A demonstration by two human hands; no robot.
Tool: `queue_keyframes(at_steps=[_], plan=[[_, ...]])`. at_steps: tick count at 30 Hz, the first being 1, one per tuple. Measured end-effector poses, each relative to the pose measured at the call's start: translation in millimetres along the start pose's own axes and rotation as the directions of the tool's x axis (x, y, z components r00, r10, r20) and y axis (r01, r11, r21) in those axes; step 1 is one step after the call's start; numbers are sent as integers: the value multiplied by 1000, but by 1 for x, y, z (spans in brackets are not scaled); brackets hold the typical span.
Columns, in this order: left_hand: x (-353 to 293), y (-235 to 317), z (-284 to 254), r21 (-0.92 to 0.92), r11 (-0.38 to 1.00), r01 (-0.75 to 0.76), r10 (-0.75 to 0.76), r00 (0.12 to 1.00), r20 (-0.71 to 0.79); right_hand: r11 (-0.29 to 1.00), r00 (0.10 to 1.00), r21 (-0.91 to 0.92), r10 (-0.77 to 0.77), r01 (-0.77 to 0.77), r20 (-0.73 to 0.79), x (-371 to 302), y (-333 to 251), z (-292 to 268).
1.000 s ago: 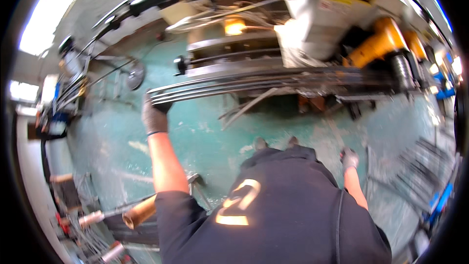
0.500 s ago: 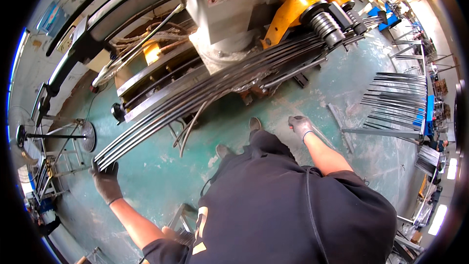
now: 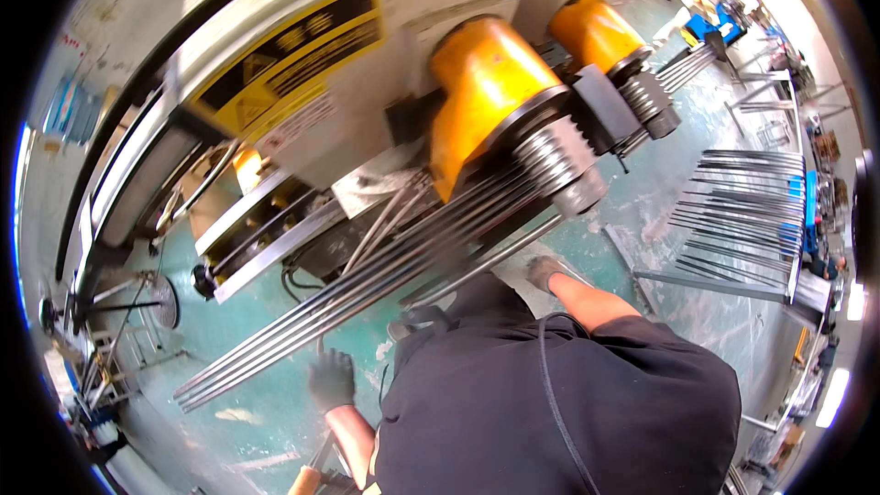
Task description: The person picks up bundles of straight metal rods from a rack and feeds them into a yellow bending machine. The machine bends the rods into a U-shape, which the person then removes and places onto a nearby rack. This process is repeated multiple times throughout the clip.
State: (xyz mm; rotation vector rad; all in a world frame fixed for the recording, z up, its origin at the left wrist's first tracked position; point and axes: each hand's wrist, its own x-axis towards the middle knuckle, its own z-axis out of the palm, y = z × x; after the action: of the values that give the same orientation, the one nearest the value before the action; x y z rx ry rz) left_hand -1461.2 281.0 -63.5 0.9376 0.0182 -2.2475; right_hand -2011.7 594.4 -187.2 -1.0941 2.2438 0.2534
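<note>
A bundle of long thin metal rods point(image 3: 302, 335) slants from the orange machine at the upper right to its free ends at the lower left. My left hand point(image 3: 332, 380), in a dark grey glove, is just below the rods near their free ends. It is open, its fingers stretched up and one fingertip close to the lowest rod; I cannot tell if they touch. My right hand point(image 3: 543, 272), also gloved, hangs below the machine's ribbed metal roller point(image 3: 561, 165), beside a metal bar. Its fingers are blurred, so their grip does not show.
Two orange machine heads point(image 3: 500, 82) jut from a pale housing with a yellow-black warning label point(image 3: 289, 60). A rack of dark rods point(image 3: 742, 211) stands at the right on a metal frame point(image 3: 715, 284). At the far left is a round-based stand point(image 3: 165, 302).
My left hand has let go of the rod ends and moved right. My right hand has shifted up and slightly left. The machine now looks nearer and larger.
</note>
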Motion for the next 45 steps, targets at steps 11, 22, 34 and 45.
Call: queue_keyframes(at_steps=[11,22,34,45], plan=[[82,-39,32,742,661,-113,-140,953,270,850,963,474,269,-230,-17,-25,-15,-114],[64,-86,-46,375,871,317,-198,926,-323,657,845,562,511,-502,158,-168,23,-8],[59,-85,-96,-593,693,410,-528,849,-29,683,870,580,482,-445,100,-168,30,-38],[-17,-122,108,397,917,-36,134,966,-222,589,887,739,460,-327,26,-151,54,-86]])
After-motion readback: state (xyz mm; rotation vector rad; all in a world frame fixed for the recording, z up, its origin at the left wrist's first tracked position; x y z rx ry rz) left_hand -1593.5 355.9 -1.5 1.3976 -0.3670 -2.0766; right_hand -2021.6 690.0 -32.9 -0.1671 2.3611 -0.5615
